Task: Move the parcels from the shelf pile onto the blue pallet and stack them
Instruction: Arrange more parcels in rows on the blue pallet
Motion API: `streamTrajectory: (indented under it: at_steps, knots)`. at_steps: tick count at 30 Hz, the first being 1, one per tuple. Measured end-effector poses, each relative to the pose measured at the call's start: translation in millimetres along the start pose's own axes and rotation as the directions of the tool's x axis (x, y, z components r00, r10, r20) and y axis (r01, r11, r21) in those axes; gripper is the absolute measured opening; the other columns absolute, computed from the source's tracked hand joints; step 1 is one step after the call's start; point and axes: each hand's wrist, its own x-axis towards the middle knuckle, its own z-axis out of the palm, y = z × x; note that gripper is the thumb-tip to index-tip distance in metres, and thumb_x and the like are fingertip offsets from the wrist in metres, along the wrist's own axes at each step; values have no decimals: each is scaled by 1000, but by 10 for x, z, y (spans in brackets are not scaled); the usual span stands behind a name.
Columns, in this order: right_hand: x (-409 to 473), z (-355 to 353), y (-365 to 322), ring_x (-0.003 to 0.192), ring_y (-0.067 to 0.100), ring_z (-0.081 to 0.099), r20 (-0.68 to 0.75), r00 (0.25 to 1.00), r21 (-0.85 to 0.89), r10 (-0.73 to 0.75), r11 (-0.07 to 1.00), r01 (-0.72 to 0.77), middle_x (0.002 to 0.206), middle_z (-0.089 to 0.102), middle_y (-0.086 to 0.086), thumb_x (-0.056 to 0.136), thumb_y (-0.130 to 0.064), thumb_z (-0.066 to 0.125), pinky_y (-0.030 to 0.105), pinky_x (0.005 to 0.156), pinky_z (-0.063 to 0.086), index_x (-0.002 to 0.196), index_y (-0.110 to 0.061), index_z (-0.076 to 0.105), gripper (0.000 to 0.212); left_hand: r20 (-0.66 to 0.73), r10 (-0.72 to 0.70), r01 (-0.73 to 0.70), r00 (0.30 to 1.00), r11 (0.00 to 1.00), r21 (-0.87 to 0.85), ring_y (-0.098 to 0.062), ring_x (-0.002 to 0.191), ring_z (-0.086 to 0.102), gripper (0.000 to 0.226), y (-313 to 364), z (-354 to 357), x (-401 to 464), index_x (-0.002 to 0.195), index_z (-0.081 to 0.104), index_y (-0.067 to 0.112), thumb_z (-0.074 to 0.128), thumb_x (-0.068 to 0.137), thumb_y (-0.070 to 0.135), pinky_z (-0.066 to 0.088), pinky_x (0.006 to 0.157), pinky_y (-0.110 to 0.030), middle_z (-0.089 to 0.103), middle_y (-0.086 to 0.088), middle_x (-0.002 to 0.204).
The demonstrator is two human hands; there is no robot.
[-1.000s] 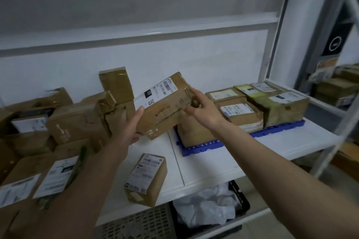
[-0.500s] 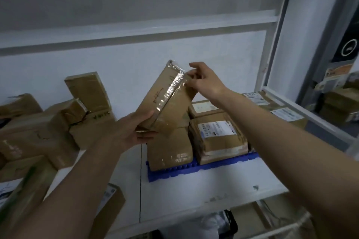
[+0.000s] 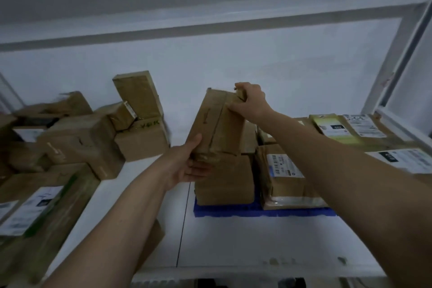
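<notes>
Parcel [image 3: 216, 121]: tilted, lower end on box stack [image 3: 224, 177], pallet [image 3: 264, 212] at 6 o'clock. L hand [image 3: 187, 166] grips lower end, R hand [image 3: 251, 103] pinches top. Risk: slides off if released tilted.

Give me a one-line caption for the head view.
Both hands, left and right, hold a tilted parcel over the boxes on the blue pallet.
</notes>
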Motion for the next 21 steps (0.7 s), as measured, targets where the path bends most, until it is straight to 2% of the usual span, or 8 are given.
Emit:
streamTrajectory:
  at_steps: [4,8,11,13,15,17,18,21]
  knots:
    - [180,217,149,126,29,38,46,997,11,69,998,-69,135,42,10,82,-28,67,41,106,37,136,-16,46,60,21,-45,43,999,994,102,-31,87,71,47,-48,-20,81,96,53,13,52,88,59,56,83,-39,74,-17,83]
    - [366,429,265,123,29,43,68,990,28,123,992,-125,131,46,9,80,-33,67,45,104,41,133,-16,49,59,77,-54,44,996,990,131,-30,91,71,58,-61,-91,171,122,43,17,50,87,62,56,86,-39,73,-19,94]
    - [465,561,316,121,28,46,73,986,41,147,988,-150,131,47,9,81,-32,66,44,103,42,132,-15,50,56,104,-55,35,993,981,192,-29,94,70,77,-68,-138,259,140,37,10,48,87,64,56,88,-39,73,-18,95]
    - [495,640,362,122,28,47,90,981,32,170,984,-173,132,49,10,83,-30,65,43,103,43,134,-13,50,56,124,-76,43,989,966,254,-28,95,70,80,-71,-180,306,137,41,9,47,84,69,54,91,-42,74,-16,94]
    - [491,704,408,125,28,46,111,974,10,199,979,-202,138,47,10,85,-28,63,38,104,41,138,-12,46,57,140,-108,59,984,947,317,-27,96,70,75,-75,-254,360,116,54,10,42,81,75,54,91,-42,75,-13,93]
    - [448,731,445,130,27,41,113,965,35,238,969,-243,146,39,10,89,-31,61,35,102,37,144,-13,36,63,80,-93,54,992,918,392,-25,94,70,74,-68,-330,413,98,62,13,34,81,79,54,92,-39,74,-11,94]
    - [416,728,468,131,26,40,108,956,99,271,954,-282,148,35,9,90,-34,59,34,99,38,147,-15,31,66,18,-47,35,999,911,412,-23,95,68,76,-65,-367,455,99,65,13,31,81,79,52,94,-39,73,-9,97]
    - [268,707,474,120,26,51,157,879,305,450,824,-477,140,45,6,85,-50,59,33,89,45,144,-14,36,73,-109,78,-32,991,925,377,-23,121,53,83,-46,-419,580,134,53,12,24,87,74,36,107,-37,57,-8,133]
